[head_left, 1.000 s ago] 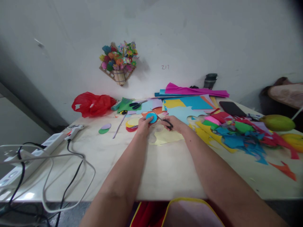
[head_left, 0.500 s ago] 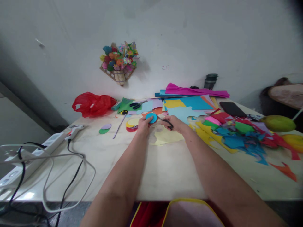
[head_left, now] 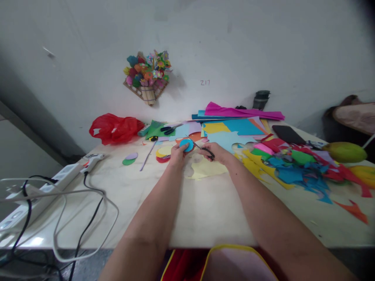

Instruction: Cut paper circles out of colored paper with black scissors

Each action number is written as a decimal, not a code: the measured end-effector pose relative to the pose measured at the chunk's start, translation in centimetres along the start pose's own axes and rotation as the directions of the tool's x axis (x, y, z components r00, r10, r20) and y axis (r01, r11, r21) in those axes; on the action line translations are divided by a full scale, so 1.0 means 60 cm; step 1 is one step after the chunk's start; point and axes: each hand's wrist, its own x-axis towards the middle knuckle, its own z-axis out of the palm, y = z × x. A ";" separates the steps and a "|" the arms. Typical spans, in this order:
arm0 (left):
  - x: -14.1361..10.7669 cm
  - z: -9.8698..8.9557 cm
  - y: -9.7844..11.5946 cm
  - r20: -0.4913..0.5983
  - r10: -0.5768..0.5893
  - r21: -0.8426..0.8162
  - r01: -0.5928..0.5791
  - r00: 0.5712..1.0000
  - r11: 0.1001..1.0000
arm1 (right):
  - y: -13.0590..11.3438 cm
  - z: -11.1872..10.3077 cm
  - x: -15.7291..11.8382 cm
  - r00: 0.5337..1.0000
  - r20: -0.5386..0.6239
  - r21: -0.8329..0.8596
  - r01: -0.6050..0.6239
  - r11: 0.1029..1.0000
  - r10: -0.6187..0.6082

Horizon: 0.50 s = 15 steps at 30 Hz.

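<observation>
Pinched in my left hand [head_left: 177, 155] is a round blue paper disc [head_left: 187, 145], with the thumb on its face. My right hand [head_left: 217, 151] grips a pair of scissors [head_left: 208, 153] by the black handles. The blades point left and lie against the disc's right edge. Below both hands lies a pale yellow sheet [head_left: 208, 168] with curved cut-outs. Just left of my left hand rests a small pile of yellow and red paper discs [head_left: 163, 153]. Farther left are a purple disc and a green disc [head_left: 129, 160], overlapping.
Coloured scraps [head_left: 295, 168] heap up on the right, beside a dark phone [head_left: 288, 134]. Paper sheets [head_left: 240, 127] lie at the back. A second pair of scissors [head_left: 170, 130], a red plastic bag [head_left: 115, 128] and a power strip [head_left: 55, 187] with loose cables stand left.
The blue disc and my left hand have shifted very slightly left. My right hand and the scissors stay almost where they were.
</observation>
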 end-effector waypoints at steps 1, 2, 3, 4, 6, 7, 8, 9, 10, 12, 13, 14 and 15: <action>0.000 0.000 0.000 -0.005 0.000 0.003 0.000 1.000 1.000 | 0.000 0.000 0.000 1.000 0.000 -0.004 0.004 1.000 -0.004; 0.000 0.000 0.000 -0.008 0.001 0.006 -0.001 1.000 1.000 | -0.001 0.000 -0.001 1.000 0.000 -0.005 0.007 1.000 -0.007; 0.000 0.000 0.000 -0.012 0.004 0.008 -0.004 1.000 1.000 | -0.002 0.001 -0.001 1.000 -0.001 -0.005 0.011 1.000 -0.011; 0.000 0.000 0.000 -0.017 0.008 0.007 -0.008 1.000 1.000 | -0.002 0.001 -0.002 1.000 -0.001 -0.005 0.013 1.000 -0.013; -0.001 0.002 0.001 -0.024 0.009 0.005 -0.009 1.000 1.000 | -0.004 0.002 -0.003 1.000 0.003 -0.003 0.013 1.000 -0.013; -0.001 0.002 0.001 -0.023 0.005 0.006 -0.005 1.000 1.000 | -0.004 0.002 -0.003 1.000 0.004 0.000 0.012 1.000 -0.012; -0.002 0.003 0.002 -0.021 -0.004 0.010 0.004 1.000 1.000 | -0.005 0.002 -0.003 1.000 0.005 0.003 0.010 1.000 -0.010; -0.003 0.003 0.003 -0.018 -0.015 0.017 0.015 1.000 1.000 | -0.005 0.002 -0.003 1.000 0.004 0.005 0.007 1.000 -0.007; -0.004 0.003 0.005 -0.013 -0.027 0.027 0.027 1.000 0.999 | -0.005 0.002 -0.003 1.000 0.003 0.008 0.003 1.000 -0.003; -0.006 0.003 0.007 -0.009 -0.047 0.051 0.048 0.999 0.998 | -0.006 0.002 -0.003 1.000 0.003 0.015 -0.003 1.000 0.003; -0.006 0.003 0.008 -0.012 -0.055 0.063 0.056 0.998 0.996 | -0.006 0.002 -0.003 1.000 0.003 0.018 -0.005 1.000 0.005; -0.007 0.003 0.008 -0.017 -0.061 0.072 0.062 0.998 0.996 | -0.006 0.002 -0.004 1.000 0.003 0.023 -0.007 1.000 0.007; -0.007 0.003 0.009 -0.024 -0.064 0.076 0.065 0.998 0.995 | -0.007 0.002 -0.004 1.000 0.002 0.029 -0.007 1.000 0.007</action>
